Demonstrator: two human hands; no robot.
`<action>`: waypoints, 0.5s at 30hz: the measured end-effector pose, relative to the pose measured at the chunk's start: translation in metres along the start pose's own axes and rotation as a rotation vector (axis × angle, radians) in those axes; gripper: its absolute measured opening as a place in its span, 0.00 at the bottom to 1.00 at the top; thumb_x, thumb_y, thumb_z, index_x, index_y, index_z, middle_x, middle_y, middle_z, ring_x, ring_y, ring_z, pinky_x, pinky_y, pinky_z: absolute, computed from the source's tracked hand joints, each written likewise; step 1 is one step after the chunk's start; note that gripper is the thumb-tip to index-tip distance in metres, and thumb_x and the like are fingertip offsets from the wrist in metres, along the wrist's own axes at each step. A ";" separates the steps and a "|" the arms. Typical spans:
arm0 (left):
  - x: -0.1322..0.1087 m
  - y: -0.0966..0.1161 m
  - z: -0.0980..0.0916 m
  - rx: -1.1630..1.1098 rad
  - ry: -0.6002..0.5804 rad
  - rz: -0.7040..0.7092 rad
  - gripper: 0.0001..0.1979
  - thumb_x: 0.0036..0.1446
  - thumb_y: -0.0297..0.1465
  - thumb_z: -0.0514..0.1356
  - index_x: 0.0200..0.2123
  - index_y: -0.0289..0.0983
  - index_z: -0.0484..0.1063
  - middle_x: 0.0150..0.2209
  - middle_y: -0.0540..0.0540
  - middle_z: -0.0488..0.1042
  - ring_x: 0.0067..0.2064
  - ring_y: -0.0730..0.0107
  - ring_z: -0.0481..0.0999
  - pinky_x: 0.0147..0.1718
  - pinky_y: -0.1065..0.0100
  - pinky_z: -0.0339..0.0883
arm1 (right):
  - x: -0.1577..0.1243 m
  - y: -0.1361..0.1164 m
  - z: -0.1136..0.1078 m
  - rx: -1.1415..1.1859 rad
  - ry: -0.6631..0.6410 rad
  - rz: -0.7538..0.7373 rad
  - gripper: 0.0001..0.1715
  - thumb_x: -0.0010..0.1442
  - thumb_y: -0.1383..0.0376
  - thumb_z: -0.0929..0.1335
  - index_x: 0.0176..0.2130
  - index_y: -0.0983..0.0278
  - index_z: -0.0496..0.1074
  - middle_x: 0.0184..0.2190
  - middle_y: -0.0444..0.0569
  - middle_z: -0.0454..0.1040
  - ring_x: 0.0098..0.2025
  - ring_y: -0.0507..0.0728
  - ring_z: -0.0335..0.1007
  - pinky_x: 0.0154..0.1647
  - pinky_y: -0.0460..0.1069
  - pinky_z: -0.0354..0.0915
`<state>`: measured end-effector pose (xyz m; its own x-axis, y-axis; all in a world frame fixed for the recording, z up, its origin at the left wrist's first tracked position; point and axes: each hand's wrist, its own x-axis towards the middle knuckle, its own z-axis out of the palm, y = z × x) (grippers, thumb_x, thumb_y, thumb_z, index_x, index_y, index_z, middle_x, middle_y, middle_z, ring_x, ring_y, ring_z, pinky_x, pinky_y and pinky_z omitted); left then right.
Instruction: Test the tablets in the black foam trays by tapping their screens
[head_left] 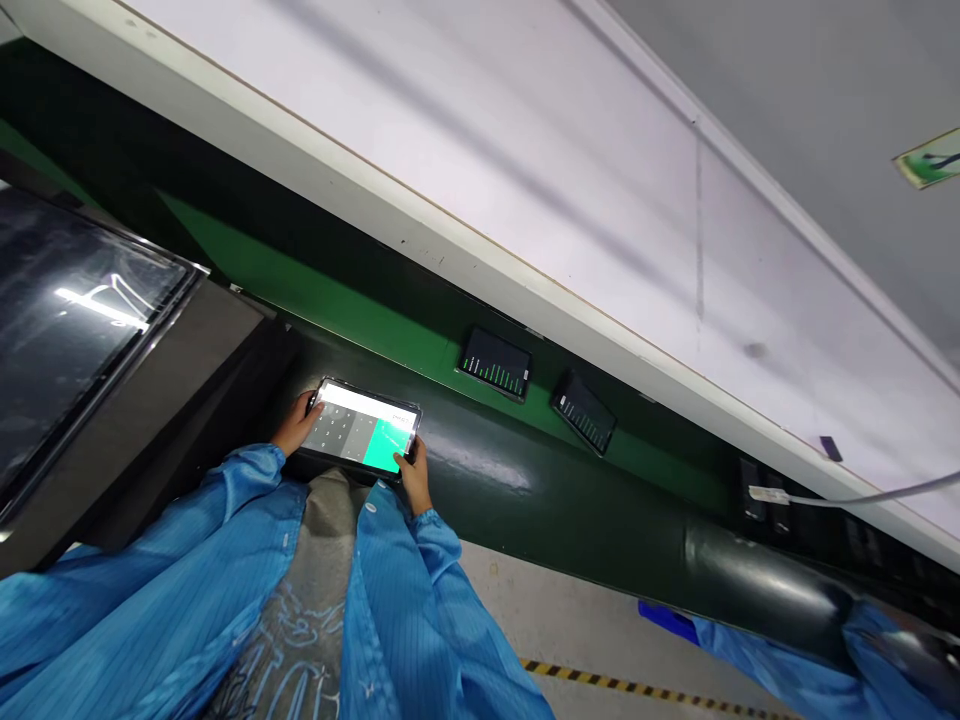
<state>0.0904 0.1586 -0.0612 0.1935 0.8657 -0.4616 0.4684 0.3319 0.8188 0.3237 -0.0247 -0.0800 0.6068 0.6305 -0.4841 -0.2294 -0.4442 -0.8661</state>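
Note:
I hold a lit tablet [364, 427] by both short edges, just above the dark green belt. Its screen shows a grey keypad and a green block. My left hand [298, 427] grips the left edge, with the thumb on the screen side. My right hand [415, 475] is closed around the lower right corner. Both arms are in blue striped sleeves.
Two more tablets [495, 363] [585, 411] with bar patterns on their screens lie further along the green conveyor [525, 480]. A large dark glossy panel [67, 310] stands at the left. A white cable [840, 497] lies at the right, and another person's blue sleeve [787, 660] shows at the lower right.

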 end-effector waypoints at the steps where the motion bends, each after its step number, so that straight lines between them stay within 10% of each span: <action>1: 0.000 0.000 0.000 0.002 -0.002 0.004 0.20 0.66 0.39 0.61 0.56 0.36 0.69 0.58 0.39 0.69 0.58 0.53 0.71 0.57 0.45 0.67 | 0.000 0.000 0.001 -0.009 0.007 -0.004 0.21 0.66 0.57 0.70 0.55 0.64 0.71 0.57 0.53 0.73 0.57 0.63 0.71 0.60 0.64 0.65; 15: 0.002 -0.015 -0.001 0.042 -0.027 0.031 0.22 0.65 0.38 0.62 0.58 0.37 0.68 0.60 0.38 0.67 0.59 0.52 0.70 0.58 0.44 0.67 | -0.005 -0.006 -0.004 -0.094 -0.019 -0.006 0.23 0.65 0.60 0.72 0.57 0.62 0.71 0.62 0.53 0.71 0.65 0.65 0.65 0.68 0.68 0.55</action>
<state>0.0830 0.1551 -0.0741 0.2314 0.8648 -0.4457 0.4979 0.2884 0.8179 0.3245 -0.0279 -0.0723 0.5931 0.6447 -0.4822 -0.1530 -0.4978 -0.8537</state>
